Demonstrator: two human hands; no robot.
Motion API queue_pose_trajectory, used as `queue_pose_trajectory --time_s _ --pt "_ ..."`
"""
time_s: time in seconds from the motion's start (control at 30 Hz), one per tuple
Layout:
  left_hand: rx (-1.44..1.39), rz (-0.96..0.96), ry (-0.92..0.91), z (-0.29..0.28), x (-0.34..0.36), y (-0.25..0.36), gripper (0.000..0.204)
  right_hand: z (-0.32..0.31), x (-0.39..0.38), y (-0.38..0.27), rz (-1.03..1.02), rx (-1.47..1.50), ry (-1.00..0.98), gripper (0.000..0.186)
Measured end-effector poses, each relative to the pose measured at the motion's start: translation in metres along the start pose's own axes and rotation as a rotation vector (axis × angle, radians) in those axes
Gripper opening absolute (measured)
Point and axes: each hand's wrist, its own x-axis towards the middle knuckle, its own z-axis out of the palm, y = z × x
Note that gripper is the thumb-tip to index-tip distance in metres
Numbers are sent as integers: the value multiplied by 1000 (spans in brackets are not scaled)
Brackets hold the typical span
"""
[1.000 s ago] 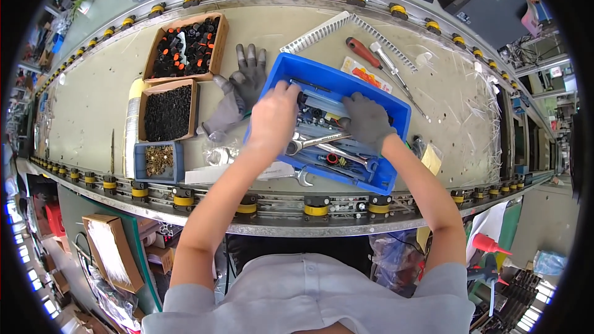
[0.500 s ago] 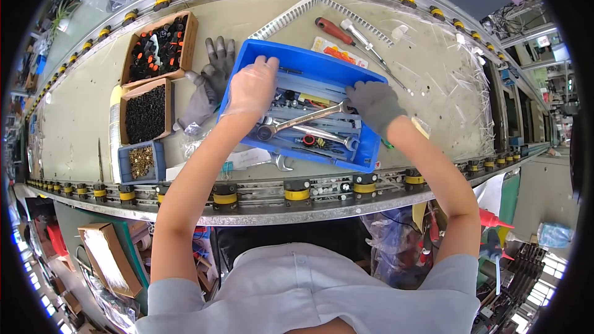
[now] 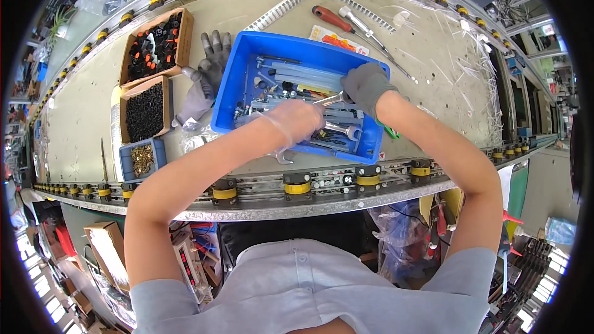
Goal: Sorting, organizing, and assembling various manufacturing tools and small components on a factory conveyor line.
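In a blue plastic bin (image 3: 247, 43) lie clear tubes, small screws and metal wrenches. My left hand (image 3: 296, 120), in a thin clear glove, is closed low over the wrenches; what its fingers grip is hidden beneath it. At the bin's right end, my right hand (image 3: 369, 88), in a dark grey glove, is closed at the jaw of a wrench (image 3: 330, 99) that runs left under my left hand. A second wrench (image 3: 342, 128) lies just below it, its open jaw showing. Another open jaw (image 3: 283, 158) pokes out on the table beyond the bin's near side.
Left of the bin lie a loose grey glove (image 3: 210, 65), a box of black-and-orange parts (image 3: 154, 49), a box of black pieces (image 3: 145, 111) and a small bin of brass parts (image 3: 142, 159). Behind are a red-handled screwdriver (image 3: 332, 18) and a white slotted strip (image 3: 281, 7). A roller rail (image 3: 297, 185) edges the table.
My left hand has left the bin's far left side and come down and right onto the wrenches. My right hand stays at the right end, its wrist turned slightly.
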Motion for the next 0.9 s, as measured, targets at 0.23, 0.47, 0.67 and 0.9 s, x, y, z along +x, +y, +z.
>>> queue_pose_trajectory --time_s 0.23,0.47,0.67,0.9 --pt "-73 -41 5 -8 -14 2 16 -2 -1 10 -115 -77 46 27" --pt "-46 -51 -24 5 -16 1 20 -7 5 3 114 -83 -299 33" --pt "-298 -91 13 6 -16 -3 17 -36 -56 26 23 -215 0 15" --pt "-542 -161 204 -5 -29 -1 12 -56 -109 -5 82 809 688 21"
